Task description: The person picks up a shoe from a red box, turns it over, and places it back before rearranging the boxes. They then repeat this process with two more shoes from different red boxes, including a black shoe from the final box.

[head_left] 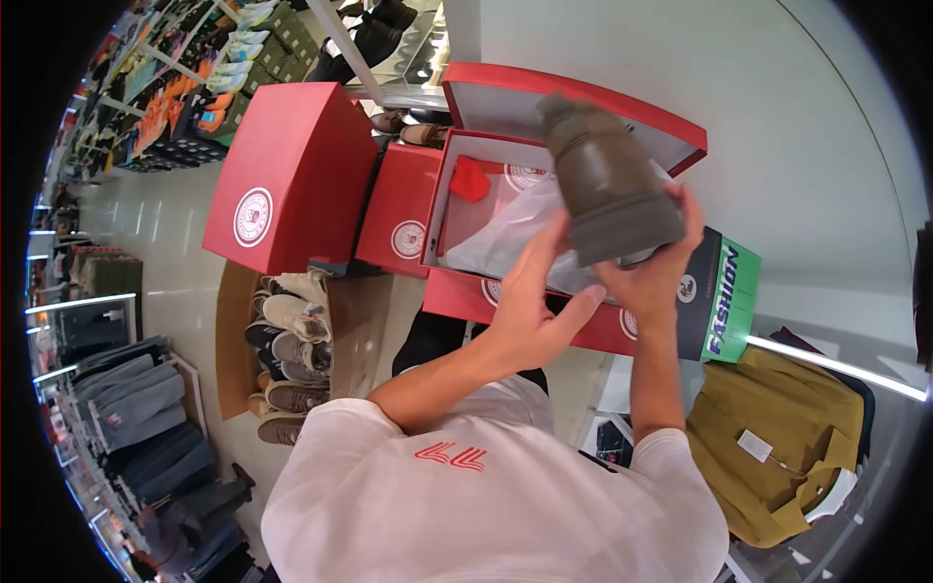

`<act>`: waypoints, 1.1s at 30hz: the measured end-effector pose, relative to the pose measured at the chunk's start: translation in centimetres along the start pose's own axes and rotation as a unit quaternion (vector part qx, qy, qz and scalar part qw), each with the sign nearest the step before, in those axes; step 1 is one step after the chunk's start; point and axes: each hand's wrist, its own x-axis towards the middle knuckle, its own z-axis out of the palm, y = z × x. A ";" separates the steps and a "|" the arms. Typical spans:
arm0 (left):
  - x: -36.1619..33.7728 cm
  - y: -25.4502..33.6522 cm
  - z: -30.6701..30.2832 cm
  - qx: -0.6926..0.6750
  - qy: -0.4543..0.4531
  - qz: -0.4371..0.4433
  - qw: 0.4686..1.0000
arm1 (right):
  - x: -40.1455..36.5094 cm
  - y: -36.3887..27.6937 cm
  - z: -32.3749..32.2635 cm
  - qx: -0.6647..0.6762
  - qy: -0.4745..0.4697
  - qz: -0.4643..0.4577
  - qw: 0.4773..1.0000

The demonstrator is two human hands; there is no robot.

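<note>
An olive-brown shoe (607, 185) is held sole-up over an open red shoebox (434, 209). My right hand (653, 267) grips it from below at the toe end. My left hand (530, 311) cups its near side, fingers against the shoe and the thumb spread toward my right wrist. White tissue paper (501, 238) lies crumpled in the box under the shoe, with a small red item (469, 179) beside it. The box's red lid (583, 102) stands open behind the shoe.
More red boxes (292, 180) stand stacked to the left. A cardboard carton of several shoes (292, 340) sits on the floor below them. A black and green "FASHION" box (727, 301) is at the right, above a mustard jacket (777, 437). Clothing racks (136, 418) line the left aisle.
</note>
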 end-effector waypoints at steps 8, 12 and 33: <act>-1.9 -4.4 -4.6 0.477 -0.161 0.077 0.860 | 9.2 -0.2 -3.7 0.222 -0.134 0.047 0.965; -2.0 -4.7 -4.3 0.506 -0.158 0.087 0.843 | 12.3 0.1 -2.4 0.230 -0.167 -0.028 0.958; -2.5 -5.1 -4.7 0.500 -0.142 0.134 0.844 | 3.9 4.6 6.5 -0.155 -0.327 -0.267 0.893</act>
